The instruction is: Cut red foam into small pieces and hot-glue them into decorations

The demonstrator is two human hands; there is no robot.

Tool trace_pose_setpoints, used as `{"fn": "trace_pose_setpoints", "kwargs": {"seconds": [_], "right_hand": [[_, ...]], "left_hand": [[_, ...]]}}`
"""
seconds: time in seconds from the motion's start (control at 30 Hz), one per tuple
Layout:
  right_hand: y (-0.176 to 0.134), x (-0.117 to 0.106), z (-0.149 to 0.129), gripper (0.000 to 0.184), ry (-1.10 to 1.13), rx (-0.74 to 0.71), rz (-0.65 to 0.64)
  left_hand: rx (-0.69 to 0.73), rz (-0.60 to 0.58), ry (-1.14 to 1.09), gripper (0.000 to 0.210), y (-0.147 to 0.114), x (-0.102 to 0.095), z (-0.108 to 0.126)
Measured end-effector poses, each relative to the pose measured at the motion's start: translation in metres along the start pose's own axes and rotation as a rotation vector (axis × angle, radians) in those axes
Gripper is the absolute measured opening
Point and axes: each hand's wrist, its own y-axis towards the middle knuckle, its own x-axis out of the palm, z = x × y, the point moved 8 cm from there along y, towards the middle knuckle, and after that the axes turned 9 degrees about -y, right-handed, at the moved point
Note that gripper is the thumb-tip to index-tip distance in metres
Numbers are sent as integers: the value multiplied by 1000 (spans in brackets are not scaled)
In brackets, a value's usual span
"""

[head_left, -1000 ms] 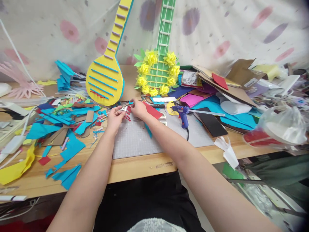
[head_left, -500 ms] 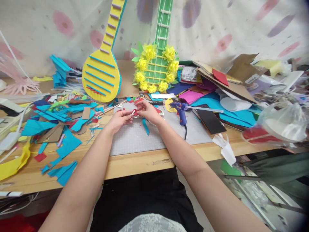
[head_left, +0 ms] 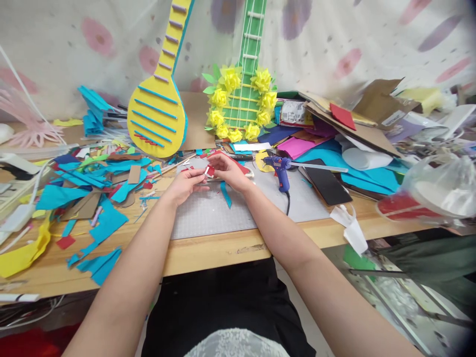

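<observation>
My left hand (head_left: 189, 184) pinches a small red-and-white piece (head_left: 209, 171) between thumb and fingertips, above the grey cutting mat (head_left: 211, 215). My right hand (head_left: 229, 171) meets it from the other side, its fingers closed on the same piece; just how they grip it is partly hidden. Behind the right hand lies a red shape with a pale edge (head_left: 248, 171), mostly covered by the hand. A blue strip (head_left: 225, 195) lies on the mat below the right wrist. To the right rests a blue glue gun (head_left: 281, 173) with a clear glue stick in its back.
A yellow paper lute (head_left: 158, 116) and a green one with yellow flowers (head_left: 241, 106) lean at the back. Blue scraps (head_left: 107, 218) litter the left side. A black phone (head_left: 329, 183), stacked card and a bagged red-and-white bucket (head_left: 412, 206) stand at right.
The small piece has turned between my fingers, so more of its red face shows. Both hands stay in nearly the same place. The view has shifted slightly.
</observation>
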Motion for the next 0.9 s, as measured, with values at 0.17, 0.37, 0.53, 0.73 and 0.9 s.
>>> {"fn": "trace_pose_setpoints", "kwargs": {"seconds": [0.17,0.37,0.53,0.73,0.9], "right_hand": [[-1,1,-2,31,18,33,9],[-2,3,-1,35,33,52,-17],[-2,3,-2,34,30,36,-27],[-2,2,-2,34,51,51,-20],[-2,1,0,33,47,76,18]], "left_hand": [[15,1,16,19,1,-1,-1],[45,1,47,18,5,-4,-3],[76,-5,85,23,7,-6,-4],[99,-6,118,27,7,-5,-1],[142,50,148,28,5,-3,3]]}}
